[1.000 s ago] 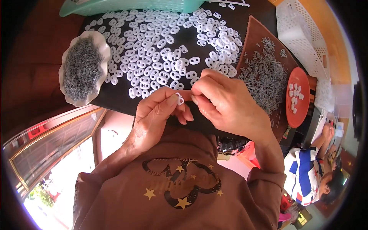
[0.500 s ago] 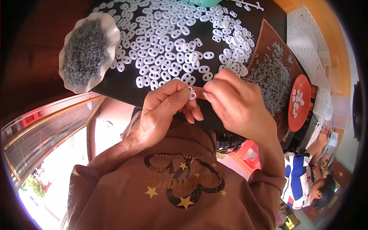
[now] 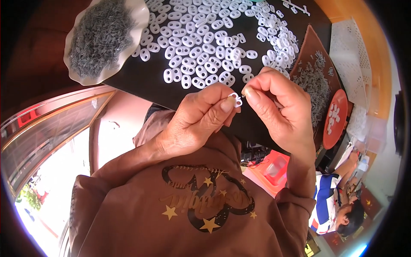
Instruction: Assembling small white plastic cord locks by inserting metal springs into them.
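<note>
Spanning the far part of the scene, the dark counter [image 3: 137,80] bears everything within an arm's reach, likely why the parts lie around its near edge. At its right side lies a brown cloth [image 3: 305,44], probably there to keep a heap of fine grey pieces [image 3: 311,81] from scattering. Beyond it stands a white perforated basket [image 3: 350,45], set off to the side. On the left, a scalloped white dish [image 3: 142,20] contains more grey bits [image 3: 101,39], its raised rim walling them in. Near the cloth's right edge, a red-orange plate [image 3: 332,138] keeps small white pieces [image 3: 332,116] apart from the others. White two-holed ovals [image 3: 204,45] spread loosely across the middle, seemingly so that single ones are easy to pick up.

Both hands meet over the near edge. The left hand [image 3: 199,116] has its grip pinching a white piece [image 3: 235,100] between thumb and forefinger, leaving the piece's right end exposed, which seems to give the other hand access. The right hand [image 3: 286,109] has its grip pressed together just beside that end; at its fingertips shows a tiny dark bit [image 3: 243,96], too small to identify
</note>
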A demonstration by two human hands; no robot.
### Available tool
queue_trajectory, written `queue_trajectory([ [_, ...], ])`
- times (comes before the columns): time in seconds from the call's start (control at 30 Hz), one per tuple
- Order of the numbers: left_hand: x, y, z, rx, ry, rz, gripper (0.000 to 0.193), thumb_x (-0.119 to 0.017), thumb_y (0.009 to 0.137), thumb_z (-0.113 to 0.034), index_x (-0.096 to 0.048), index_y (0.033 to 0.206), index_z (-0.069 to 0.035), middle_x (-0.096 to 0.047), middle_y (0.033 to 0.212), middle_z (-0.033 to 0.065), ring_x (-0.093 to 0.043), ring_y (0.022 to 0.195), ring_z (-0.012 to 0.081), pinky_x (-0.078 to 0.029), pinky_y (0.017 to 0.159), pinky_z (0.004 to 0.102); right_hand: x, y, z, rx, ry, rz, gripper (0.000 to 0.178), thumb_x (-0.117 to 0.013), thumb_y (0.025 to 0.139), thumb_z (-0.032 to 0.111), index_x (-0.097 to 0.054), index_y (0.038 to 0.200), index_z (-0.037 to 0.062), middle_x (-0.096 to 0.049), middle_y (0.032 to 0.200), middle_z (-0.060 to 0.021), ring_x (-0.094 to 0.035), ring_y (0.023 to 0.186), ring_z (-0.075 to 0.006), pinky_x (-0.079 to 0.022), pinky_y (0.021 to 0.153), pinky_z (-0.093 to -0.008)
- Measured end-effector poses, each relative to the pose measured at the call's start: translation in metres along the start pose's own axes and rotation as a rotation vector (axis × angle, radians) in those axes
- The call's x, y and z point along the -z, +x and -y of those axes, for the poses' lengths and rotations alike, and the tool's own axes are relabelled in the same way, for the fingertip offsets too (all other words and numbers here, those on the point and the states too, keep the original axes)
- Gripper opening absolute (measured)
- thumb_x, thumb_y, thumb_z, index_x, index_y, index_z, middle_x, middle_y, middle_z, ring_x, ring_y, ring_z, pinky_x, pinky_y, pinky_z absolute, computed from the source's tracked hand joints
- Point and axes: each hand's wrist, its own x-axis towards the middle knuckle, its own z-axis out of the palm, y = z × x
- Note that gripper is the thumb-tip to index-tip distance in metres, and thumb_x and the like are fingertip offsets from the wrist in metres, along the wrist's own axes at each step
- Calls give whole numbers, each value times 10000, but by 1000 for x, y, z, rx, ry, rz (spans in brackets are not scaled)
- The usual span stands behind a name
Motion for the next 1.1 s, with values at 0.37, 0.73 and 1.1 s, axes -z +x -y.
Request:
queue_trajectory([
  [0.37,6,-2,-6,24,22,28,239,-448,1032,-217,-555,989,-8,-497,697,3,-441,629,69,-385,581,227,-6,1,-3,35,-68,9,87,-635,873,-19,-549,889,-23,-531,736,-75,-487,587,-146,-403,533,-264],
  [0.73,9,-4,0,-39,54,46,256,-429,1038,-237,-543,998,-11,-481,710,-4,-412,627,66,-363,589,221,-7,2,-1,61,-123,16,94,-632,875,-15,-538,881,-19,-509,721,-73,-463,577,-153,-386,526,-273],
  [1.1,10,-6,-2,19,21,45,225,-444,1032,-215,-544,996,-17,-458,701,-33,-382,626,44,-335,572,206,-13,2,1,52,-168,22,97,-625,883,-2,-530,868,-15,-498,699,-75,-459,573,-163,-378,523,-283],
])
